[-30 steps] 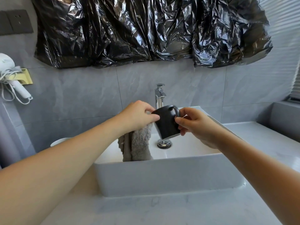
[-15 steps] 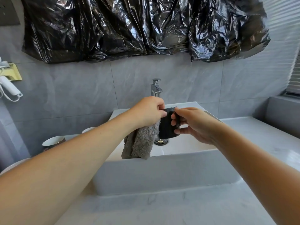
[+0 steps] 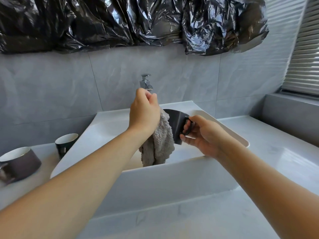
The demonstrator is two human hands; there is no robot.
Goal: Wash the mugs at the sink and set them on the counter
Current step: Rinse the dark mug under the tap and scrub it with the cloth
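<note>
Over the white sink basin (image 3: 172, 173) my right hand (image 3: 202, 137) grips a black mug (image 3: 175, 125) by its handle, the mug tilted. My left hand (image 3: 144, 111) is raised just below the chrome faucet (image 3: 145, 82) and grips a grey cloth (image 3: 159, 144), which hangs down against the mug's left side. Two more mugs stand on the counter to the left of the basin: a dark green one with a white inside (image 3: 66, 144) and a wider brown one (image 3: 19, 163).
The grey counter (image 3: 276, 152) stretches right of the basin and in front of it. Black plastic sheeting (image 3: 120, 21) covers the wall above. A window blind (image 3: 305, 54) and a raised ledge (image 3: 290, 116) are at the right.
My left hand has risen with the cloth toward the faucet. My right hand has lowered and tilted the mug. The view has shifted, showing both counter mugs at the left.
</note>
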